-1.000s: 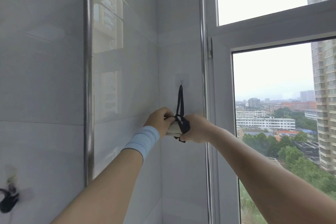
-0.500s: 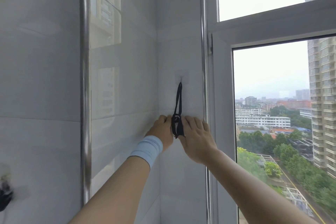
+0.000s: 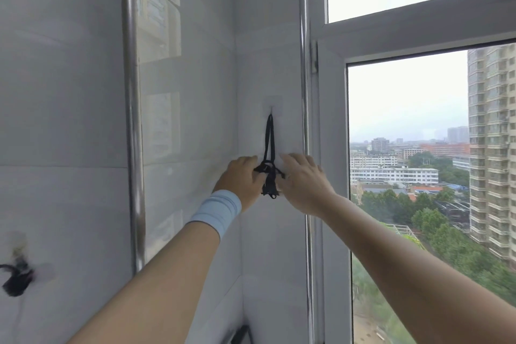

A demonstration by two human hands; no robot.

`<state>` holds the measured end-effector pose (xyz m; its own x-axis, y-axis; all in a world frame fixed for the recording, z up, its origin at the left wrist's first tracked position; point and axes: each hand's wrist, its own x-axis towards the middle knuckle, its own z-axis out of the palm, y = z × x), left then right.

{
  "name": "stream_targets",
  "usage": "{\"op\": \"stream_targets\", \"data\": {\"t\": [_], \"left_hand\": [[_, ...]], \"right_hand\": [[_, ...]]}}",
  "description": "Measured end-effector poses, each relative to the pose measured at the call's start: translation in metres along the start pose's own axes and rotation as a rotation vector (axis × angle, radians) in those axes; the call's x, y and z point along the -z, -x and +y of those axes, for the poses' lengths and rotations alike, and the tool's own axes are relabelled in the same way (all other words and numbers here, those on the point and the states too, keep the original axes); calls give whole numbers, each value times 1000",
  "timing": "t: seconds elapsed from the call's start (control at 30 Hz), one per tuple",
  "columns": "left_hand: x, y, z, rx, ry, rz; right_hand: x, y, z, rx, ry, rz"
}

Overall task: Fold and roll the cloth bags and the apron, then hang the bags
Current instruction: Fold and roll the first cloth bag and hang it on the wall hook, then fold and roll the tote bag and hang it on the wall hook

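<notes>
Black strap (image 3: 269, 142) of a cloth bag is hanging from the hook (image 3: 271, 105) on the white tiled wall (image 3: 268, 36), knotted below the hook. Beneath the hook, the left hand (image 3: 242, 179) and right hand (image 3: 303, 182) are flanking the knot, fingers stretched out, gripping nothing; the bag's body is hidden.

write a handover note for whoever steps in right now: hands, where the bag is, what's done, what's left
Left hand: on the knotted black straps, grip unclear.
Right hand: fingers straight, flat beside the knot.
Black strap loop is over the wall hook in the tiled corner; the bag's cloth is hidden behind the hands.
Done: this bag looks hung. A blurred dark bundle low on the left wall may be another.
Left: release, check it hangs; other bags and the apron are out of view.
</notes>
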<state>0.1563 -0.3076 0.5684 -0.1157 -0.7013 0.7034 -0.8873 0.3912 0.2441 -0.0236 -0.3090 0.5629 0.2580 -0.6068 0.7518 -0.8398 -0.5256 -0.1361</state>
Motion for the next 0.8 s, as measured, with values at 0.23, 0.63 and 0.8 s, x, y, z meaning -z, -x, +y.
{"op": "stream_targets", "data": {"t": [0.23, 0.63, 0.8], "left_hand": [[-17, 56, 40, -100, 76, 158], [-198, 293, 97, 142, 162, -543], [-272, 408, 112, 248, 149, -909]], "right_hand": [[21, 65, 9, -23, -127, 105], [-71, 361, 87, -393, -216, -543], [-117, 513, 110, -507, -175, -886]]}}
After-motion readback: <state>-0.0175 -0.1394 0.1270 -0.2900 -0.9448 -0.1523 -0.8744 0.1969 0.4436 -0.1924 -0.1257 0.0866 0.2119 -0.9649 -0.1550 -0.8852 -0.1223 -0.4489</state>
